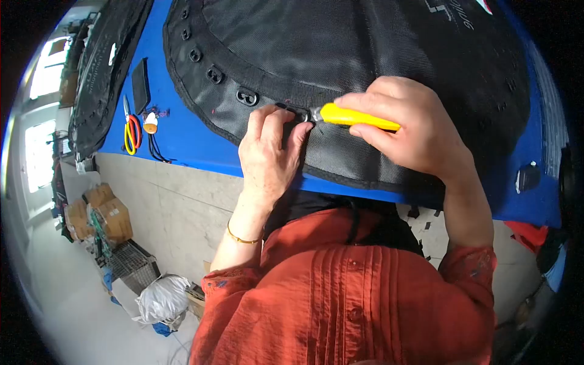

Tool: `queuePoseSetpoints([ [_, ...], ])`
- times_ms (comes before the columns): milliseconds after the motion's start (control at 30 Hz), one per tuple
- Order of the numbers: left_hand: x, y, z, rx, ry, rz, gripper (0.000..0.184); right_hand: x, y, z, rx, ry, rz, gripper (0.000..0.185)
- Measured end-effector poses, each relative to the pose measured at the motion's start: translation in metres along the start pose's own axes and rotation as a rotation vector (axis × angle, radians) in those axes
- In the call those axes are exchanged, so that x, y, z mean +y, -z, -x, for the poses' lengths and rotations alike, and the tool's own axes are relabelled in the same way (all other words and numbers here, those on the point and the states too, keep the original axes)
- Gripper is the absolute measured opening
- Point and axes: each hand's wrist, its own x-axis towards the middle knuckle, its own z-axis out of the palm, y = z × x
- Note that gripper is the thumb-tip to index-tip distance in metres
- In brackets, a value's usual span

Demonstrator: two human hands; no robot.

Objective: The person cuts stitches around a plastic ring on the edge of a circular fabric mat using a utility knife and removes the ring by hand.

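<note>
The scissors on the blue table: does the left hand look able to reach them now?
Probably yes. The left hand would have to leave the black mat, but no large thing seems to block its way to the scissors.

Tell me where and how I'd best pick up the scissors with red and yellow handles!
Probably by the looped red and yellow handles of the metal-bladed scissors, coming from the near edge of the blue tabletop. The loops face that edge, while the slim silvery blades point away from it, so your fingers should stay clear of the metal.
</note>
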Motion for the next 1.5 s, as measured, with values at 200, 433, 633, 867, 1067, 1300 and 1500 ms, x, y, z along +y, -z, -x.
queuePoseSetpoints([
  [200, -0.008, -0.009, 0.002, 0.05, -0.028, 0.018, 0.032, 0.005, -0.005, -0.001, -0.049, 0.072, 0.144, 0.031],
  [433, -0.005, -0.005, 0.001, 0.07, -0.047, 0.054, 0.033, 0.0, -0.001, -0.006, -0.09, 0.109, 0.213, 0.033],
  [633, -0.006, -0.007, 0.002, 0.083, -0.072, 0.056, 0.033, 0.0, -0.003, -0.008, -0.076, 0.158, 0.256, 0.035],
  [867, -0.004, -0.007, 0.0, 0.088, -0.066, 0.063, 0.034, -0.004, -0.004, -0.01, -0.083, 0.168, 0.311, 0.036],
  [1067, 0.0, -0.002, 0.001, 0.028, -0.009, 0.092, 0.034, -0.009, -0.001, -0.008, -0.114, 0.151, 0.318, 0.041],
  [1300, -0.001, -0.002, 0.0, 0.028, -0.016, 0.111, 0.032, -0.01, -0.006, -0.004, -0.071, 0.171, 0.364, 0.044],
  [1500, -0.006, -0.007, 0.0, 0.078, -0.073, 0.085, 0.029, -0.009, -0.01, -0.002, -0.007, 0.209, 0.418, 0.035],
])
